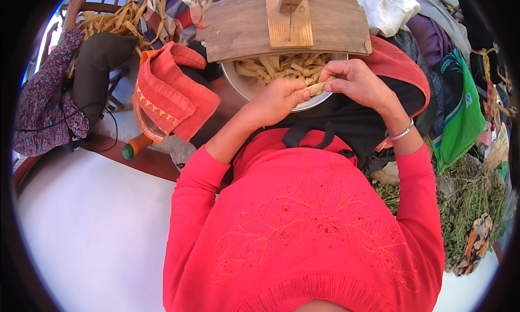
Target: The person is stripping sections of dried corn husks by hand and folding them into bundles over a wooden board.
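Note:
Between my two hands is a bundle of pale tan fibrous strips [315,89], held over the near rim of a white basin [237,84]. My left hand [278,98] grips its left end. The thumb and fingers of my right hand [355,82] pinch its right end; a silver bangle is on that wrist. More cut tan strips [280,66] fill the basin. A wooden board [239,27] with a smaller block [290,23] and an upright piece fixed on it lies across the basin's far side, hiding part of it.
A red towel [174,88] hangs over an orange-rimmed container at left. Beyond it sits another person [48,100] in a patterned sleeve, near long tan strips [122,21]. At right are a green bag [459,121], a white sack [365,7] and dried plants [471,202].

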Motion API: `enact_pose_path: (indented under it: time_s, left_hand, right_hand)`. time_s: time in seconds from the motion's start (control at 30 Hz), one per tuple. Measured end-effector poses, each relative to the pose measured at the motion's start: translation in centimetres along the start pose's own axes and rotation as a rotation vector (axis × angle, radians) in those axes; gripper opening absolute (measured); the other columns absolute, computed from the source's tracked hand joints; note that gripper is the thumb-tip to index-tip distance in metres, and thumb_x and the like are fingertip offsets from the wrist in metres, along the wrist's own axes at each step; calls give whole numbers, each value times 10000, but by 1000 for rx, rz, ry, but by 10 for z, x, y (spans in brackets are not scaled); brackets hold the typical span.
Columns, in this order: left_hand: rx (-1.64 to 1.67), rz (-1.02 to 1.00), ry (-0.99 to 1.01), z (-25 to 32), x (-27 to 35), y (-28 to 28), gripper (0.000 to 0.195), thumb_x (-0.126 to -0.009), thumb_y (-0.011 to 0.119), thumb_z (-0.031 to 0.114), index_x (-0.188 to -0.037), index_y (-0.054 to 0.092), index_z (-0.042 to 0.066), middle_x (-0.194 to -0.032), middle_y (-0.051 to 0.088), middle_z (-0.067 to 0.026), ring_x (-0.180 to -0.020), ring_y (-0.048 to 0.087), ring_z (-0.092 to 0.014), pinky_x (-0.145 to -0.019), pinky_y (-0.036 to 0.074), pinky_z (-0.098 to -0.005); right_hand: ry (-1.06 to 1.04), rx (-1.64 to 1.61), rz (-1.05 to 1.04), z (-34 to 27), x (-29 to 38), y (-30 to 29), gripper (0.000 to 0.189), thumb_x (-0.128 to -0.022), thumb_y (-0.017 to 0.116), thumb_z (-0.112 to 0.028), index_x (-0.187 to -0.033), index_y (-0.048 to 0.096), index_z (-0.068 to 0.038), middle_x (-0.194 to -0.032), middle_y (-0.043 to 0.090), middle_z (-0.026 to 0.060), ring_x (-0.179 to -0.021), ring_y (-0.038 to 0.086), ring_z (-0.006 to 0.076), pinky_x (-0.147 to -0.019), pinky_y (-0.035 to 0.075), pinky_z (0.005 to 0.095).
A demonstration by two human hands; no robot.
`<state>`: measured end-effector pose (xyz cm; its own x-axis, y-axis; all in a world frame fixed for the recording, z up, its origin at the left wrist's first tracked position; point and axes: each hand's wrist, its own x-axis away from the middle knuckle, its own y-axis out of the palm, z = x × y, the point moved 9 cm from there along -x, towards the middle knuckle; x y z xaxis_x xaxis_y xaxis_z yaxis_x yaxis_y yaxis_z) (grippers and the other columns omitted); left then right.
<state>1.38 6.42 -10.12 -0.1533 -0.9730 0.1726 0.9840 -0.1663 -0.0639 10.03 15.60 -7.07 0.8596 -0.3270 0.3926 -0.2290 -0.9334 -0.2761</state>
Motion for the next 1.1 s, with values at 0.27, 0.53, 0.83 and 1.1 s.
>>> enact_pose_path:
  time_s: [0.27,0.53,0.83,1.1]
  left_hand:
    - [1296,293,-258,-3,22,-16,226,-1008,410,243,-1007,519,45,-652,421,14,-468,317,-69,-445,287,-212]
    - [1409,395,-208,-18,14,-18,222,-1000,426,242,-1061,512,47,-724,481,-1,-551,415,-95,-504,368,-233]
    - [-628,423,127,54,20,-28,126,-829,613,154,-801,605,32,-791,592,-115,-762,562,-301,-681,450,-404]
    - [-218,557,-94,24,18,-45,138,-852,614,146,-793,567,31,-747,557,-19,-683,522,-132,-615,427,-289]
  right_hand:
    - [-673,577,477,-101,34,25,415,-718,701,-51,-1120,627,-125,-800,603,44,-688,553,235,-622,442,360]
    - [-694,276,360,-83,24,70,228,-730,703,-66,-949,659,-111,-837,613,39,-704,568,228,-638,419,334]
    - [-585,603,678,-95,27,31,104,-810,680,-124,-876,639,-54,-1011,663,80,-1008,596,311,-953,388,456]
    - [-164,-416,598,-1,-3,28,135,-949,556,-129,-891,610,-19,-737,557,-34,-682,469,25,-606,414,181]
